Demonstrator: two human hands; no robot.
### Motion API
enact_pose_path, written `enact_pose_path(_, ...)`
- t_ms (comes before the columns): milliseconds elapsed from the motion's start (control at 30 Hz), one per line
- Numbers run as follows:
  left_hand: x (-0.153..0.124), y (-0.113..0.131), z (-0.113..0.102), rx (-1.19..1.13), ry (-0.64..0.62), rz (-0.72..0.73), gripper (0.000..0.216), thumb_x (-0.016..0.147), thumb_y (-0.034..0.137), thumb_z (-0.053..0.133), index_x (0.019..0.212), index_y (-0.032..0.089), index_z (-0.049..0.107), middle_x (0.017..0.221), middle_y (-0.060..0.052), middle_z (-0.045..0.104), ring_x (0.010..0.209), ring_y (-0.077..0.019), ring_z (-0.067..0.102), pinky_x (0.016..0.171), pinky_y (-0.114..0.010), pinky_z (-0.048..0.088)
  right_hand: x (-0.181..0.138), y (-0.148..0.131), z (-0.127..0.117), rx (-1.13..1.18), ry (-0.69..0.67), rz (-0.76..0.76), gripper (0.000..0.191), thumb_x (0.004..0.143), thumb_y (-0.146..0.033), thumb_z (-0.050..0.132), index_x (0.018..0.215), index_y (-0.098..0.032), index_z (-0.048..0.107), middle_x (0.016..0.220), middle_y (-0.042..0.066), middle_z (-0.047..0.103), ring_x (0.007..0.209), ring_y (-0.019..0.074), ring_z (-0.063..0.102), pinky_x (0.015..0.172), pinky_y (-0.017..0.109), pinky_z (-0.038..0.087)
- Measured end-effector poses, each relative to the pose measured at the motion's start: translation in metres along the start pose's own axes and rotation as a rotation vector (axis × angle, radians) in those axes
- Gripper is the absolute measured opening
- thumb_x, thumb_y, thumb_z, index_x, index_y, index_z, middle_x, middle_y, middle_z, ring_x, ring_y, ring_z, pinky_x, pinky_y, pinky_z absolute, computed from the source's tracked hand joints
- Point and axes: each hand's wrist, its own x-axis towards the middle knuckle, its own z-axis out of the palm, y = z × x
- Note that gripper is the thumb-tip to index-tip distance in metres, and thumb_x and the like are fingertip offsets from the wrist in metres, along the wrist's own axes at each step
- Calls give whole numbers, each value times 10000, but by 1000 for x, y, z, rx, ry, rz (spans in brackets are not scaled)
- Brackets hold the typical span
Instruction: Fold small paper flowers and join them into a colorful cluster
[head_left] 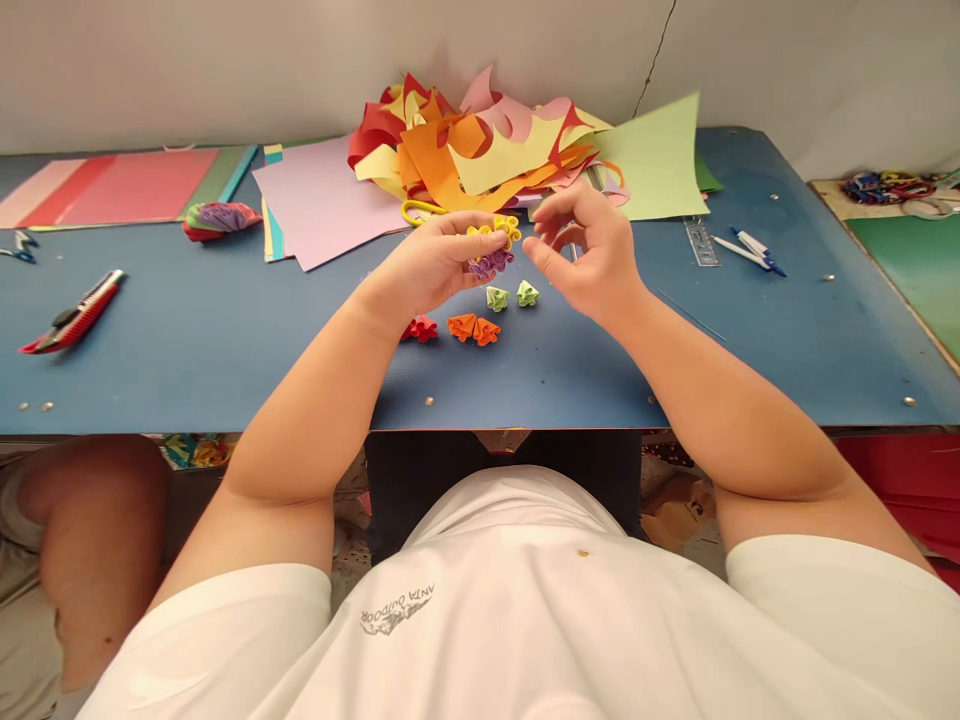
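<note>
My left hand (431, 255) pinches a small cluster of curled paper flowers (491, 262), yellow on top and purple below. Close on its right is my right hand (589, 250), thumb and fingers curled but apart, not touching the cluster. A small shiny bit shows below its fingers; what it is I cannot make out. On the table under the hands lie two light green paper flowers (512, 296), orange paper flowers (474, 329) side by side, and red paper flowers (421, 329) partly covered by my left wrist.
Behind my hands is a heap of cut paper scraps (465, 150) on coloured sheets (322, 200), with yellow-handled scissors (420, 211). A red utility knife (75, 315) and a multicoloured paper roll (221, 220) lie left. Right are a clear ruler (703, 242) and pens (750, 250). Another person's leg (105, 540) shows lower left.
</note>
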Motion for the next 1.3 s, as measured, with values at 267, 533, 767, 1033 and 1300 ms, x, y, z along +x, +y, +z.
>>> enact_pose_path(267, -1, 1, -4, 50, -62, 5, 160, 1090, 311, 1024, 1061, 173, 949, 1122, -58, 919, 1009, -126, 864, 1002, -274, 700, 2, 0, -2, -23, -142, -8, 355, 1080, -597, 992, 1307, -358, 859, 1398, 86, 873, 1043, 273, 853, 786, 416, 789)
enact_pose_path(533, 2, 3, -9, 76, 29, 33, 336, 917, 93, 1067, 1171, 220, 888, 1126, -37, 924, 1045, -154, 897, 1088, -334, 708, 4, 1, -3, -36, -82, -8, 375, 1080, -669, 1023, 1247, -381, 849, 1363, 80, 863, 1017, 269, 838, 821, 442, 820)
enact_pose_path(767, 0, 7, -13, 231, 28, 43, 411, 947, 203, 1107, 1265, 245, 849, 1147, -35, 911, 1102, -190, 919, 1145, -383, 730, 1, -12, -8, -37, -202, 45, 520, 1240, -802, 742, 1481, -346, 811, 1539, 134, 817, 1275, 333, 889, 934, 493, 859)
enact_pose_path(1033, 0, 13, -8, 116, 25, 32, 186, 1108, 156, 865, 1269, 248, 863, 1252, -36, 901, 1113, -171, 878, 985, -325, 694, 5, -19, -9, 6, -224, 103, 587, 1253, -817, 686, 1553, -331, 821, 1551, 152, 852, 1377, 375, 882, 1024, 564, 867)
enact_pose_path(1300, -5, 13, -5, 174, 10, 87, 140, 1254, 241, 727, 1360, 323, 767, 1287, -1, 877, 1109, -153, 852, 1010, -314, 642, 6, -15, -12, -67, -238, 174, 865, 1202, -995, 639, 1723, -318, 774, 1670, 171, 803, 1415, 394, 894, 1023, 531, 859)
